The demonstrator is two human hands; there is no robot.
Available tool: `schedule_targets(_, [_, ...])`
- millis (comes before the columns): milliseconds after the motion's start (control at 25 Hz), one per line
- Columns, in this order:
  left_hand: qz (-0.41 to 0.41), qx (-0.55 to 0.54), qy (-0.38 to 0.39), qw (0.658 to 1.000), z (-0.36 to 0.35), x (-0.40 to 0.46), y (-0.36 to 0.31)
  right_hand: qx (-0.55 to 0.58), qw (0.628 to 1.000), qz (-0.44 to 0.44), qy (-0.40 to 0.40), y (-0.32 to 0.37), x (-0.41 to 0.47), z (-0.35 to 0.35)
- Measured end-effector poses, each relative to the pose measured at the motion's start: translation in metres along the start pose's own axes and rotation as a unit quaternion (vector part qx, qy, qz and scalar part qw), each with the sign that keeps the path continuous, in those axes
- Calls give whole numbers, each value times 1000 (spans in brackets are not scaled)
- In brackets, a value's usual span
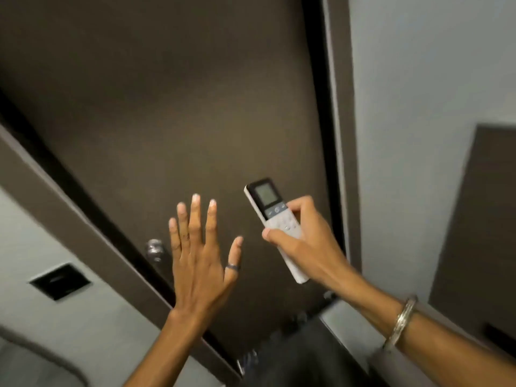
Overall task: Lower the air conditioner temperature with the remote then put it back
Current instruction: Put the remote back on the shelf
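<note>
While no air conditioner unit shows anywhere in frame, the largest surface is the matte dark-brown flat door [173,107] filling the centre and upper left, smooth and slightly sheened. Pale grey painted wall [435,93] runs down the right side. A black rectangular wall plate [60,281] sits at lower left; a small rounded shiny metal door knob [154,249], blurred, lies just left of the left hand.

Left hand [202,270]: released, fingers spread, palm toward the door, holding nothing; dark ring on the thumb.

Right hand [303,247]: grasping the slim white plastic remote with grey LCD screen [272,216] at centre right, thumb across the button rows.

Key relation: the remote's long axis runs from lower right to upper left, screen end up and clear of the fingers. Only the right hand is on it, so the button press likely falls to its thumb. Display digits too small to read. Silver metal bangle [402,321] on the right wrist.
</note>
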State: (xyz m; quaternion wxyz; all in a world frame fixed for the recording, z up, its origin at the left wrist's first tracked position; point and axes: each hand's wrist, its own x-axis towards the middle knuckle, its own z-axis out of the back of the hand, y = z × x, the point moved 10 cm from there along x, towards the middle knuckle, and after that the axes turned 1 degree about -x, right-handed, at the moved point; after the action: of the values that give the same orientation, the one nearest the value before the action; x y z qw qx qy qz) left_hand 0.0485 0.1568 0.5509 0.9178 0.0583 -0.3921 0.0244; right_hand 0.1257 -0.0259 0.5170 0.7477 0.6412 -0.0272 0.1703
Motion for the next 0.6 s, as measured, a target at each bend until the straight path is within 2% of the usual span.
schedule_targets(120, [-4, -44, 150, 988, -104, -99, -32, 5, 979, -187, -80, -164, -57, 18])
schedule_targets(200, [-10, -68, 267, 961, -169, -165, -63, 6, 940, -316, -131, -270, -102, 42])
schedule_targets(320, [-35, -97, 387, 916, -246, -248, -112, -21, 861, -469, -196, -404, -164, 84])
schedule_targets(440, [-71, -126, 446, 883, -334, -326, -167, -19, 797, -554, -240, -545, -210, 116])
schedule_targets(520, [-101, -147, 461, 869, -390, -363, -203, 4, 767, -571, -294, -623, -229, 130])
schedule_targets(600, [-109, -156, 482, 855, -448, -406, -235, -44, 755, -569, -323, -693, -241, 142])
